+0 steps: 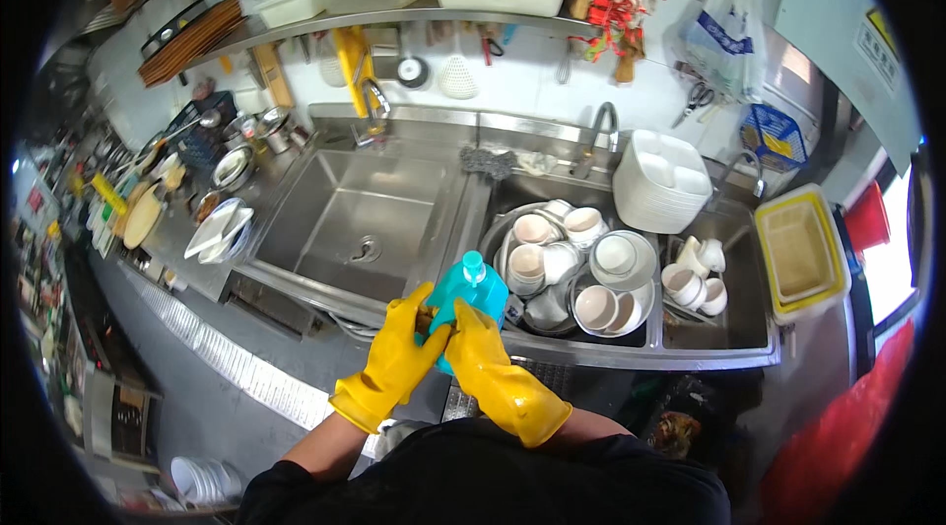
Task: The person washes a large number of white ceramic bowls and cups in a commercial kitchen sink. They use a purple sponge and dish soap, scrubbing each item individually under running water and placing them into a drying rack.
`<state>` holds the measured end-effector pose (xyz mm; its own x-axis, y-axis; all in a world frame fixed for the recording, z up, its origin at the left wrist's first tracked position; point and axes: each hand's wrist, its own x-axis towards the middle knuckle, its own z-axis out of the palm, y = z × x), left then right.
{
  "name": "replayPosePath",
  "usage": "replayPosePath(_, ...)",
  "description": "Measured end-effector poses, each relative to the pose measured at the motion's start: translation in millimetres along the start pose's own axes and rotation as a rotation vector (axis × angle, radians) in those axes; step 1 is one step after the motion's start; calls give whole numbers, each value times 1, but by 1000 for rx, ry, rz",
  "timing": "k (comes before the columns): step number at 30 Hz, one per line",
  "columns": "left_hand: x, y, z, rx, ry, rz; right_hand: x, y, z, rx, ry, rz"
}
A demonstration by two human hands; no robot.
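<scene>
Yellow rubber gloves cover both my hands. Between them, in front of the sink's near edge, is a large teal plastic jug [475, 290] with a lighter capped neck, probably of liquid detergent. My left hand [402, 352] is closed around its handle side. Against its near right side my right hand [480, 352] presses with bent fingers. Just beyond the jug, to the right, white bowls [596, 306] and cups [533, 228] are piled in a middle basin [639, 341]. The jug's lower part is mostly hidden by the gloves.
A steel basin [335, 205] with a drain lies left. White compartment trays [662, 180] are stacked behind the right basin, which holds several cups [695, 286]. Faucets [597, 139] rise along the back. A yellow-rimmed tub [803, 249] stands far right; plates [219, 231] lie on the left counter.
</scene>
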<state>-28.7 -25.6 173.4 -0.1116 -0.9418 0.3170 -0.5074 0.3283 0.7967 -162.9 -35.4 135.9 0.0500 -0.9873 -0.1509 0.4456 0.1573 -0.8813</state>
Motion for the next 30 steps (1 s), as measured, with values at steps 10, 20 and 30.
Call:
replayPosePath(10,75,-32,21,274,-229,199,22,-52,-55,248,-181,237)
replayPosePath(20,86,-30,28,139,-184,204,288,-14,-349,-1258,741,-642)
replayPosePath(30,77,1,7,272,-340,-174,496,-53,-345,-888,781,-360)
